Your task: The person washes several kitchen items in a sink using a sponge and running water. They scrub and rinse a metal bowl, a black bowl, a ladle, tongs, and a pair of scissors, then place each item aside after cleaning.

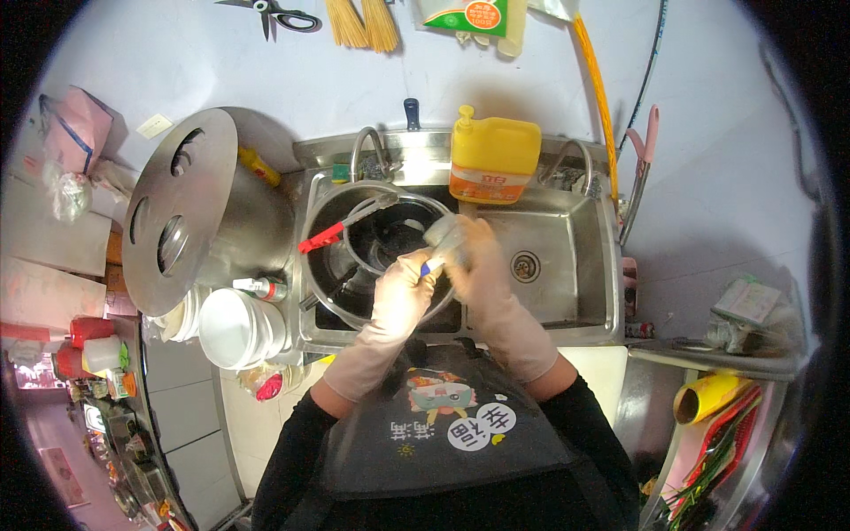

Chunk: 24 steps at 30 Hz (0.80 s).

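White gloves cover both hands above the left basin of a double steel sink (458, 335). My left hand (404, 287) grips a utensil by its blue and white handle (430, 267); the grey end is too blurred to name. My right hand (481, 269), smeared by motion, is against that grey end, and whether it holds anything is unclear. Beneath them a large metal pot (319, 292) stands in the basin, with a smaller round metal vessel (352, 245) inside. Red-handled tongs (323, 237) lie across the rims.
A yellow pump jug (497, 156) stands behind the sink between two curved taps (365, 149). The right basin (541, 279) shows its drain. To the left are a large steel lid with holes (179, 219) and white buckets (232, 328). Pink-handled tongs (643, 166) hang at right.
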Each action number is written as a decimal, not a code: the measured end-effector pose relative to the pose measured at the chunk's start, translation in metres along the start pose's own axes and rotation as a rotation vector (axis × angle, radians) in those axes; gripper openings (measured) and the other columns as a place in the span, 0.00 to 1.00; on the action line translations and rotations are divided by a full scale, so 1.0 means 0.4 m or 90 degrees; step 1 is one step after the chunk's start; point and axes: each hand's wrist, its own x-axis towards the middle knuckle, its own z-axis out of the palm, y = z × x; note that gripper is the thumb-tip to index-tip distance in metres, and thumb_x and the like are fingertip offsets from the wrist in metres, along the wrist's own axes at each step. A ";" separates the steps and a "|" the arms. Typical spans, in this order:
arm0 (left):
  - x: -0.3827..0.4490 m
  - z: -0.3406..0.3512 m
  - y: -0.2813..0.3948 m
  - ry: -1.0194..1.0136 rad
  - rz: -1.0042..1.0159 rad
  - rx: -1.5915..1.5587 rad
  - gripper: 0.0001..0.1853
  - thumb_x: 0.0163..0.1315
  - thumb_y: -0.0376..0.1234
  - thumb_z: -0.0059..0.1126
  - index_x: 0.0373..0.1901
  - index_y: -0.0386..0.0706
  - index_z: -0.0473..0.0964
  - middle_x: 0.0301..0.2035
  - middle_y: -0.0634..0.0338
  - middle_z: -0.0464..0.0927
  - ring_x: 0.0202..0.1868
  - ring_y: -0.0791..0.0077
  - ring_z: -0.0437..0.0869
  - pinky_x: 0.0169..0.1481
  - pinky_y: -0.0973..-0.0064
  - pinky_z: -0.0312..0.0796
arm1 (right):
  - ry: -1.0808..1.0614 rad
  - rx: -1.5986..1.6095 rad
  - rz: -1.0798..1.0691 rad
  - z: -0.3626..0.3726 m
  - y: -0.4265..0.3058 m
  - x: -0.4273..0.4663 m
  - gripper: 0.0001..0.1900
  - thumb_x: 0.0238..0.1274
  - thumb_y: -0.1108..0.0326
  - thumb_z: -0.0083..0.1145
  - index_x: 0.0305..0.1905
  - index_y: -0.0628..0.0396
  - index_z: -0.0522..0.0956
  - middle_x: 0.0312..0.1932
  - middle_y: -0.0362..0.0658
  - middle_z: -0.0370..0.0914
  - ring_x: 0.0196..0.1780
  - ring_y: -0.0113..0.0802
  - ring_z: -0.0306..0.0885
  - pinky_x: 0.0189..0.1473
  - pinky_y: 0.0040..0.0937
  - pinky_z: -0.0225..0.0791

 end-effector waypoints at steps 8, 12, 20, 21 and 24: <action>-0.002 0.026 -0.031 0.020 0.029 -0.060 0.08 0.63 0.28 0.61 0.44 0.43 0.80 0.35 0.53 0.83 0.36 0.64 0.85 0.43 0.72 0.74 | 0.055 -0.037 -0.151 0.005 0.011 -0.003 0.16 0.57 0.68 0.61 0.50 0.57 0.79 0.44 0.53 0.79 0.48 0.54 0.76 0.54 0.46 0.67; -0.004 0.027 -0.047 0.011 -0.015 -0.162 0.07 0.66 0.31 0.62 0.43 0.41 0.81 0.33 0.55 0.84 0.34 0.69 0.84 0.42 0.74 0.75 | 0.015 0.060 0.077 0.019 0.039 -0.018 0.15 0.59 0.71 0.59 0.52 0.59 0.78 0.44 0.52 0.78 0.46 0.50 0.77 0.50 0.41 0.69; -0.016 0.039 -0.074 0.079 -0.029 -0.095 0.12 0.63 0.29 0.67 0.47 0.41 0.79 0.38 0.60 0.83 0.38 0.79 0.81 0.47 0.80 0.74 | -0.032 0.052 -0.004 0.026 0.063 -0.005 0.19 0.51 0.67 0.63 0.51 0.55 0.80 0.51 0.55 0.80 0.56 0.56 0.75 0.60 0.53 0.64; -0.019 0.040 -0.079 0.074 -0.026 -0.107 0.12 0.63 0.29 0.67 0.47 0.41 0.79 0.39 0.60 0.83 0.39 0.78 0.81 0.47 0.80 0.74 | -0.070 0.070 0.027 0.024 0.056 -0.005 0.19 0.52 0.67 0.63 0.51 0.55 0.80 0.52 0.55 0.80 0.57 0.56 0.75 0.61 0.54 0.63; -0.017 0.046 -0.092 0.069 0.002 -0.109 0.11 0.64 0.29 0.66 0.47 0.41 0.79 0.39 0.61 0.83 0.40 0.78 0.82 0.48 0.79 0.74 | -0.033 0.047 0.162 0.016 0.031 -0.005 0.18 0.53 0.66 0.62 0.51 0.54 0.80 0.52 0.55 0.80 0.61 0.55 0.74 0.61 0.55 0.62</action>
